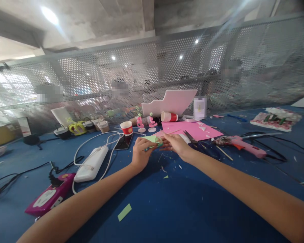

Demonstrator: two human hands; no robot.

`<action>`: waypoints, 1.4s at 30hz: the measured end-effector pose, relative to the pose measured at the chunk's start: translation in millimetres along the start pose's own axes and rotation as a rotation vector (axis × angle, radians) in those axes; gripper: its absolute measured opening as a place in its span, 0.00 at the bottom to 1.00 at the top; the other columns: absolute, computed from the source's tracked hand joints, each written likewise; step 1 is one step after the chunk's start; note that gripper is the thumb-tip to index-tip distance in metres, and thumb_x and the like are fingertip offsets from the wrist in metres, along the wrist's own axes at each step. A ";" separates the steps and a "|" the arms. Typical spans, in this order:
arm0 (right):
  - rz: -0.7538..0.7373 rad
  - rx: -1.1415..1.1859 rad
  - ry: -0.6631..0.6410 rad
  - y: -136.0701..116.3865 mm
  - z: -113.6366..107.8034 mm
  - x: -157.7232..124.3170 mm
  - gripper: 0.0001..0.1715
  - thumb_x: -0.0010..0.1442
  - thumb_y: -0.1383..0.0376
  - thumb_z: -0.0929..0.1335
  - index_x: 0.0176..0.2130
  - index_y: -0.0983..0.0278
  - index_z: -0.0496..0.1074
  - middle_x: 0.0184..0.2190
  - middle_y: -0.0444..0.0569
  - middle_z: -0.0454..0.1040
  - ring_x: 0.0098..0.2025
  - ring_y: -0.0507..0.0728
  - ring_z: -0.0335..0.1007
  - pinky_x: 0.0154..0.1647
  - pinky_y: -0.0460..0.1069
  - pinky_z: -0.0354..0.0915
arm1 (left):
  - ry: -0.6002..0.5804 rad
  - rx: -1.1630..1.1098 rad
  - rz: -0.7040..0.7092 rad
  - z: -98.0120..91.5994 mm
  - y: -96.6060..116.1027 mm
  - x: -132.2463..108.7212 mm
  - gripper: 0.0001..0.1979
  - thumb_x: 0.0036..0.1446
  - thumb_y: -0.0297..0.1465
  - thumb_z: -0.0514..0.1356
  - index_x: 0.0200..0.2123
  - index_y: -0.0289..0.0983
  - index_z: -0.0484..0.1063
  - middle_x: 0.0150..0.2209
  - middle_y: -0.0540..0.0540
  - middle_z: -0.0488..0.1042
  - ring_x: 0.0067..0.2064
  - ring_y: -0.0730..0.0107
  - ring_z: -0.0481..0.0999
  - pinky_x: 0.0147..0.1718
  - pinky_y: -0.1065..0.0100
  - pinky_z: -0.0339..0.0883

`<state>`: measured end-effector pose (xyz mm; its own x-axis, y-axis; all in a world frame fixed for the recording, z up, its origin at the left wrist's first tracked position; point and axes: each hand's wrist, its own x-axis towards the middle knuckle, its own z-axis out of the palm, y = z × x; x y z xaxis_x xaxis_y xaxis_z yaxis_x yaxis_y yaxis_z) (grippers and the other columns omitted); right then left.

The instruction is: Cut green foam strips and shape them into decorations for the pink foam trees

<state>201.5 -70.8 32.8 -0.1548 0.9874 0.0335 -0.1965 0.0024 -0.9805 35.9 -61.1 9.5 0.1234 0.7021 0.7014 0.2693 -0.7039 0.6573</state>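
My left hand (141,150) is closed on a piece of light green paper (150,138), held just above the blue table. A small teal-green edge shows under its fingertips; what it belongs to I cannot make out. My right hand (176,145) is beside it, fingers stretched out and apart, tips close to the paper's right end; whether they touch it I cannot tell. Just beyond the right hand, scissors (190,136) lie by a large pink sheet (178,129). A loose light green strip (124,212) lies in front of my left forearm, with a small green scrap (166,177) nearby.
A pink glue gun (250,147) and its black cable lie at right. At left are a white power bank (91,165), a purple power socket (52,195) and cables. A red paper cup (127,128), a phone (123,142) and two pink figures (152,124) stand behind.
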 end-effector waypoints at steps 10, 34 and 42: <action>-0.055 -0.034 -0.053 5.5 -3.9 0.7 0.08 0.56 0.61 0.69 0.28 0.64 0.71 0.27 0.45 0.73 0.29 0.51 0.71 0.33 0.48 0.71 | -0.040 0.068 0.009 1.3 -4.6 3.0 0.03 0.42 0.30 0.68 0.24 0.44 0.79 0.28 0.47 0.72 0.35 0.64 0.67 0.40 0.64 0.61; -0.063 -0.196 -0.095 8.1 -4.1 1.9 0.03 0.53 0.72 0.68 0.33 0.66 0.71 0.28 0.45 0.73 0.30 0.50 0.71 0.30 0.45 0.71 | -0.173 -0.158 -0.102 4.2 -15.0 3.4 0.31 0.44 0.31 0.67 0.52 0.38 0.60 0.42 0.43 0.76 0.46 0.64 0.75 0.52 0.55 0.64; -0.042 -0.154 0.043 5.2 -3.0 1.7 0.03 0.54 0.72 0.67 0.32 0.65 0.70 0.26 0.45 0.75 0.28 0.51 0.73 0.30 0.47 0.72 | -0.204 -0.082 -0.039 3.9 -9.1 0.3 0.31 0.45 0.29 0.66 0.54 0.38 0.62 0.47 0.41 0.75 0.47 0.64 0.75 0.50 0.57 0.67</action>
<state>203.2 -68.6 27.2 -0.1078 0.9917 0.0703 -0.0506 0.0652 -0.9966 37.2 -54.1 2.6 0.3078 0.7301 0.6102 0.2001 -0.6766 0.7086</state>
